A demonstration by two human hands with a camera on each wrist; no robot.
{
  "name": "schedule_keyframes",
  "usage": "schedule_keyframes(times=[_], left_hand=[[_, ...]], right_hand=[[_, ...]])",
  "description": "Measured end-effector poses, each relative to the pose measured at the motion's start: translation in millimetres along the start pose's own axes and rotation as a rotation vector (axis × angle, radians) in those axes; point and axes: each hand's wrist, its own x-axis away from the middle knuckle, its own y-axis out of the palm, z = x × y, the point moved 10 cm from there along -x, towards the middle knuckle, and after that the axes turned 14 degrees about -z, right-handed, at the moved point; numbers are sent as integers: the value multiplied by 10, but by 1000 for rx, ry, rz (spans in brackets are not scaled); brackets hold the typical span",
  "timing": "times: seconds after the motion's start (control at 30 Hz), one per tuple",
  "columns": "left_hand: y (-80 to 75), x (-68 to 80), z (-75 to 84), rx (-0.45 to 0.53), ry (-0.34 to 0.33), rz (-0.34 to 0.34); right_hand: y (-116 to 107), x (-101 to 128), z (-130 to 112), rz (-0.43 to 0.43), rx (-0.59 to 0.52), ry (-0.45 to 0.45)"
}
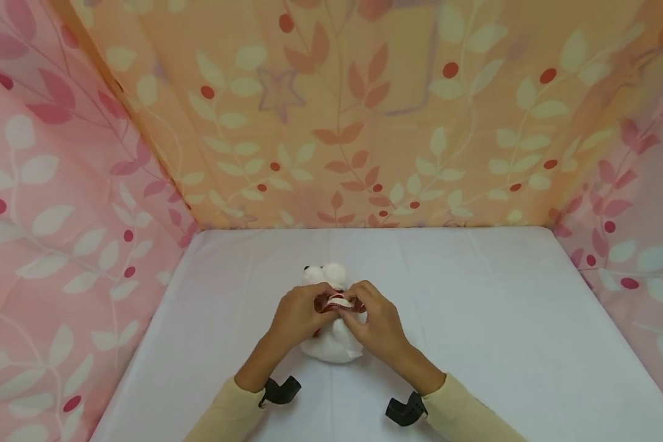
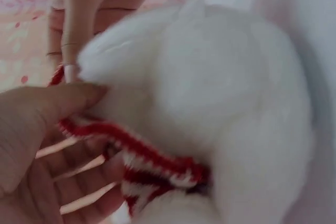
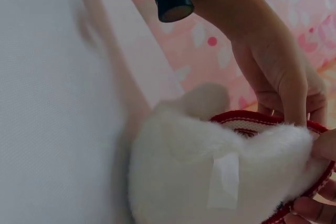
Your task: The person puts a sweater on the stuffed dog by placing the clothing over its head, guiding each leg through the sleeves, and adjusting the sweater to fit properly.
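Note:
A small white plush toy (image 1: 331,344) lies on the white table (image 1: 503,319), its head (image 1: 326,273) pointing away from me. A red-and-white knitted band (image 1: 339,302) wraps its middle. My left hand (image 1: 301,313) and right hand (image 1: 376,322) both pinch this band from either side. In the left wrist view the red-edged band (image 2: 152,161) crosses the white fur (image 2: 226,93), with my left fingers (image 2: 63,177) curled under it. The right wrist view shows the toy (image 3: 210,171) with the band (image 3: 252,121) stretched over it and my left hand (image 3: 283,82) behind.
Floral fabric walls surround the table: pink on the left (image 1: 61,215) and right (image 1: 635,227), orange at the back (image 1: 364,110). Black wrist mounts (image 1: 282,390) sit on both cream sleeves (image 1: 226,411).

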Motion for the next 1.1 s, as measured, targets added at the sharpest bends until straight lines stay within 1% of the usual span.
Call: schedule_keyframes(times=[0.1, 0.13, 0.2, 0.3, 0.47, 0.57, 0.8, 0.97, 1.1], left_hand=[[-1, 35, 55, 4, 71, -51], [-1, 50, 66, 2, 86, -59], [-12, 74, 81, -9, 107, -52], [-51, 103, 106, -27, 136, 3], [-135, 165, 181, -27, 226, 134], [-170, 188, 221, -20, 259, 168], [-155, 218, 251, -53, 274, 145], [-144, 236, 253, -71, 285, 118], [-127, 226, 212, -45, 263, 75]], right_hand=[[-29, 8, 28, 38, 11, 45], [-37, 15, 36, 53, 14, 58], [-47, 30, 54, 79, 22, 84], [-41, 40, 81, 112, 56, 122], [-56, 26, 126, 155, 118, 183], [-68, 12, 173, 163, 144, 218], [-74, 17, 350, 175, 188, 303], [-70, 10, 368, 172, 209, 305], [-71, 20, 386, 184, 233, 295]])
